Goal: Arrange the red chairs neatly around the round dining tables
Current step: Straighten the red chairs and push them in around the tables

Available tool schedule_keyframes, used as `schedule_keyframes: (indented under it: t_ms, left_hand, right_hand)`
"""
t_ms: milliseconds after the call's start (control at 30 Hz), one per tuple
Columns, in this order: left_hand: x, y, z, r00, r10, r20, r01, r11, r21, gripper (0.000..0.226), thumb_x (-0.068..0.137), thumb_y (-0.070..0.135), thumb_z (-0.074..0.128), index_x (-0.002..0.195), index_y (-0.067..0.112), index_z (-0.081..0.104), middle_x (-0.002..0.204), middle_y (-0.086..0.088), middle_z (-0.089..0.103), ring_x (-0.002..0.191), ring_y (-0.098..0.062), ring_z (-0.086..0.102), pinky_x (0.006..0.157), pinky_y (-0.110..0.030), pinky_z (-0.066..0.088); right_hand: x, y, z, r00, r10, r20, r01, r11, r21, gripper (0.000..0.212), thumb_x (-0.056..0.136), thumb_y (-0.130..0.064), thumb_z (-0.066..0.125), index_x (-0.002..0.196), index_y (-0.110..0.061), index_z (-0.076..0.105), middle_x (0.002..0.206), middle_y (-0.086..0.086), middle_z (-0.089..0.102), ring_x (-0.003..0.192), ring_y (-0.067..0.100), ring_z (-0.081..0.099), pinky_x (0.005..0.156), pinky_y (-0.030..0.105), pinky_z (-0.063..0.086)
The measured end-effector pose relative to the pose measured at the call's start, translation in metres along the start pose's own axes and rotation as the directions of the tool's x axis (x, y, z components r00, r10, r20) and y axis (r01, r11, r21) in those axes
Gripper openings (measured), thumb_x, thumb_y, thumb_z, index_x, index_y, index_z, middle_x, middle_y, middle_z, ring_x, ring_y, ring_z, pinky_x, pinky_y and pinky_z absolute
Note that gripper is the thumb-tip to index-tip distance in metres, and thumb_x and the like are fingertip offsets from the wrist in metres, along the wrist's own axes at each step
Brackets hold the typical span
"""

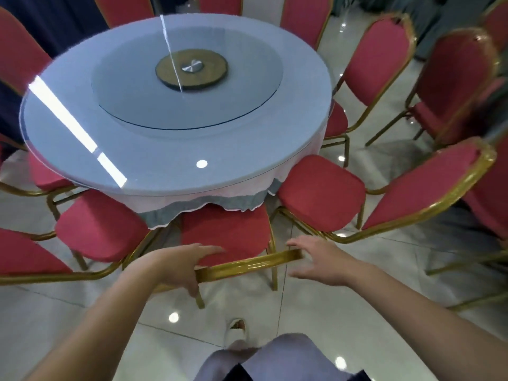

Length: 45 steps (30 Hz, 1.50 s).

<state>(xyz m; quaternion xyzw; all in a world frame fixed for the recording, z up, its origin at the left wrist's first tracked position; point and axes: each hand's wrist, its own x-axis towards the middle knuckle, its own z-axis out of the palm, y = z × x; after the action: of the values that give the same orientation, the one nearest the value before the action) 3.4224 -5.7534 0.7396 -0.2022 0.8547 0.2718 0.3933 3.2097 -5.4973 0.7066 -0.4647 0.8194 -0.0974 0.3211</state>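
Knees (pixel 261 361), slipper (pixel 237 329) at bottom edge, on tiled floor (pixel 316 312). Just ahead: chair (pixel 225 232), seat partly under bench cloth (pixel 192 207), back toward person. Left hand (pixel 178 266) grips top rail (pixel 247 264), thumb hooked behind. Right hand (pixel 316 264) open, fingers spread at rail's right end; contact unclear.

Progress, judged: well along. About nine chairs ring one bench (pixel 165 160). Right-front chair (pixel 321 193) skewed, seat clear of cloth. At least two loose chairs (pixel 453 83) apart at right, likely unplaced.
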Motion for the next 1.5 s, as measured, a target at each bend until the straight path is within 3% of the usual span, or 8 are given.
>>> schedule_keyframes:
  t_ms: [67, 167, 267, 400, 600, 800, 1333, 1500]
  left_hand:
    - [0.01, 0.036, -0.018, 0.994, 0.104, 0.026, -0.106, 0.99, 0.097, 0.099, 0.069, 0.046, 0.083, 0.149, 0.053, 0.023, 0.151, 0.019, 0.031, 0.134, -0.015, 0.038, 0.11, -0.04, 0.037]
    - [0.033, 0.096, -0.039, 0.968, 0.24, -0.066, -0.245, 0.967, -0.076, 0.08, 0.071, 0.071, 0.065, 0.142, 0.057, 0.031, 0.144, 0.023, 0.041, 0.12, -0.005, 0.048, 0.103, -0.032, 0.043]
    - [0.061, 0.161, -0.046, 0.891, 0.372, -0.26, -0.405, 0.911, -0.083, 0.07, 0.087, 0.051, 0.067, 0.143, 0.058, 0.026, 0.144, 0.021, 0.037, 0.11, 0.002, 0.054, 0.086, -0.017, 0.045]
    - [0.094, 0.243, -0.029, 0.827, 0.438, -0.353, -0.522, 0.831, -0.192, 0.083, 0.087, 0.042, 0.07, 0.145, 0.061, 0.014, 0.159, 0.016, 0.02, 0.145, -0.013, 0.022, 0.117, -0.041, 0.028]
    - [0.137, 0.362, 0.014, 0.841, 0.405, -0.358, -0.421, 0.906, 0.035, 0.095, 0.087, 0.043, 0.068, 0.151, 0.053, -0.002, 0.165, 0.007, 0.006, 0.152, -0.021, 0.002, 0.122, -0.054, 0.009]
    - [0.163, 0.445, 0.025, 0.857, 0.338, -0.39, -0.368, 0.93, -0.004, 0.098, 0.086, 0.044, 0.07, 0.148, 0.056, -0.004, 0.164, 0.01, 0.005, 0.152, -0.023, 0.003, 0.122, -0.053, 0.008]
    - [0.288, 0.552, -0.056, 0.895, 0.259, -0.364, -0.321, 0.939, -0.121, 0.106, 0.08, 0.053, 0.072, 0.154, 0.046, -0.003, 0.164, 0.007, 0.007, 0.151, -0.021, 0.006, 0.121, -0.05, 0.017]
    - [0.319, 0.568, -0.073, 0.935, 0.195, -0.295, -0.272, 0.93, -0.247, 0.107, 0.077, 0.055, 0.074, 0.146, 0.059, -0.008, 0.163, 0.013, 0.008, 0.15, -0.02, 0.008, 0.121, -0.052, 0.013]
  right_hand:
    - [-0.02, 0.023, -0.017, 0.995, 0.086, -0.055, -0.087, 0.996, -0.005, 0.075, 0.084, -0.058, 0.068, 0.148, -0.032, 0.039, 0.152, -0.009, 0.04, 0.14, 0.013, 0.034, 0.117, 0.037, 0.03]
    - [-0.053, 0.059, -0.04, 0.967, 0.196, -0.164, -0.189, 0.98, 0.057, 0.077, 0.083, -0.059, 0.068, 0.15, -0.034, 0.038, 0.155, -0.011, 0.036, 0.143, 0.01, 0.03, 0.118, 0.032, 0.026]
    - [-0.087, 0.096, -0.059, 0.922, 0.283, -0.264, -0.251, 0.957, 0.147, 0.076, 0.083, -0.061, 0.068, 0.148, -0.04, 0.037, 0.156, -0.015, 0.033, 0.144, 0.008, 0.027, 0.118, 0.032, 0.025]
    - [-0.123, 0.15, -0.075, 0.886, 0.317, -0.339, -0.256, 0.943, 0.214, 0.072, 0.082, -0.063, 0.066, 0.146, -0.048, 0.035, 0.159, -0.014, 0.028, 0.147, 0.009, 0.022, 0.12, 0.041, 0.024]
    - [-0.183, 0.249, -0.084, 0.869, 0.309, -0.387, -0.212, 0.938, 0.273, 0.076, 0.079, -0.068, 0.06, 0.147, -0.046, 0.034, 0.159, -0.014, 0.025, 0.147, 0.005, 0.018, 0.12, 0.035, 0.023]
    - [-0.21, 0.337, -0.11, 0.893, 0.283, -0.35, -0.187, 0.941, 0.284, 0.075, 0.082, -0.062, 0.065, 0.147, -0.046, 0.032, 0.159, -0.016, 0.024, 0.145, 0.001, 0.015, 0.113, 0.024, 0.02]
    - [-0.088, 0.467, -0.285, 0.966, 0.107, -0.233, -0.087, 0.992, 0.092, 0.085, 0.081, -0.058, 0.069, 0.153, -0.042, 0.025, 0.164, -0.005, 0.013, 0.151, 0.019, 0.013, 0.121, 0.046, 0.022]
    - [-0.042, 0.502, -0.332, 0.99, 0.054, -0.132, -0.064, 0.995, -0.073, 0.088, 0.079, -0.059, 0.067, 0.152, -0.042, 0.022, 0.164, -0.002, 0.012, 0.151, 0.021, 0.009, 0.12, 0.047, 0.016]
